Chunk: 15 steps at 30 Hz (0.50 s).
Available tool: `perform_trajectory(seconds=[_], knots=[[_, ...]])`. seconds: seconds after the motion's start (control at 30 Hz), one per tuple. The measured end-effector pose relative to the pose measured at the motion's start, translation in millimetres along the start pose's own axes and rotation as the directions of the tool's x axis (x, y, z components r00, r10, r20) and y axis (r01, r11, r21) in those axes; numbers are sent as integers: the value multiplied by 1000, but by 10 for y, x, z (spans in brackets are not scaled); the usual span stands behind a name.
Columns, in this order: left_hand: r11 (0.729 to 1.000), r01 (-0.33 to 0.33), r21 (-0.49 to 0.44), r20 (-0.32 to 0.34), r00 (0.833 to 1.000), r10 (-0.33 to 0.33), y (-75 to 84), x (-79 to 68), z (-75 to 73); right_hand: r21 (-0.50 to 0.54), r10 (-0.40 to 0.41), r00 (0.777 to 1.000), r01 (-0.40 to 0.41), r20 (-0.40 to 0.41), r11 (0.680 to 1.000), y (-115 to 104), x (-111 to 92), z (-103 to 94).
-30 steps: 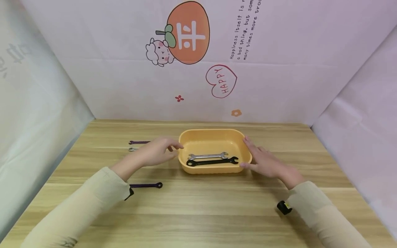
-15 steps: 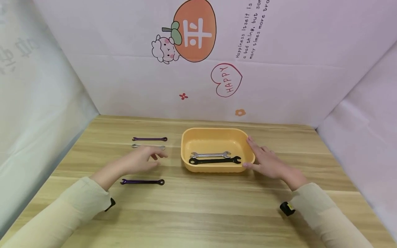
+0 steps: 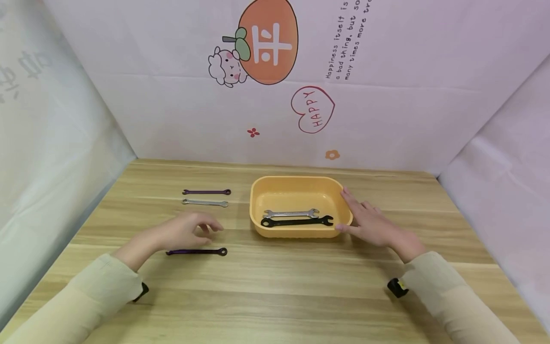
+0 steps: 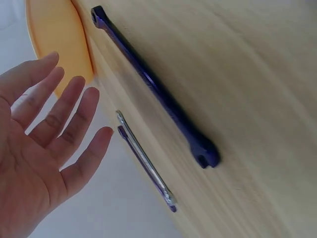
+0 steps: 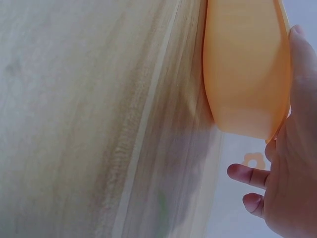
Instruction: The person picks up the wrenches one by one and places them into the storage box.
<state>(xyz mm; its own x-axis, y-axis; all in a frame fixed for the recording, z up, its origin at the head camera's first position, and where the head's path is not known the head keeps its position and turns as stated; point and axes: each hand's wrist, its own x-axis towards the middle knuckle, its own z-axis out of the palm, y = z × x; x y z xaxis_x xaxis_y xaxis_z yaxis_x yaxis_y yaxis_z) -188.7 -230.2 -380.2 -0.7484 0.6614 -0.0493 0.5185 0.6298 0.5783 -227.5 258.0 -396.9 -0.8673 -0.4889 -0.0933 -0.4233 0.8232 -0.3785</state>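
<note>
Loose-fingered left hand hangs by the wrench 8 o'clock of the tray, which right hand grasps at 3

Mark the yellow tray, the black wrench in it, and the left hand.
Yellow tray [image 3: 296,233]: head view, on its front wall.
Black wrench [image 3: 297,222]: head view, middle of its handle.
Left hand [image 3: 185,231]: head view, back of the hand.

Beneath the left hand and right hand we see a wood-grained tabletop. Beyond them rises a pale back wall (we read HAPPY inside its red heart), and whitish side walls stand outward of each.
</note>
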Motion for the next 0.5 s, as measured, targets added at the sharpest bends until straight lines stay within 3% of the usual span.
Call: perform_trajectory(seconds=[0.2, 0.5], knots=[[999, 43, 19, 29, 999, -43, -23, -110, 17, 4, -3, 1000, 3, -1, 1000, 6, 0, 15], [998, 55, 22, 56, 997, -56, -38, -171, 74, 8, 1, 1000, -1, -3, 1000, -14, -10, 0]])
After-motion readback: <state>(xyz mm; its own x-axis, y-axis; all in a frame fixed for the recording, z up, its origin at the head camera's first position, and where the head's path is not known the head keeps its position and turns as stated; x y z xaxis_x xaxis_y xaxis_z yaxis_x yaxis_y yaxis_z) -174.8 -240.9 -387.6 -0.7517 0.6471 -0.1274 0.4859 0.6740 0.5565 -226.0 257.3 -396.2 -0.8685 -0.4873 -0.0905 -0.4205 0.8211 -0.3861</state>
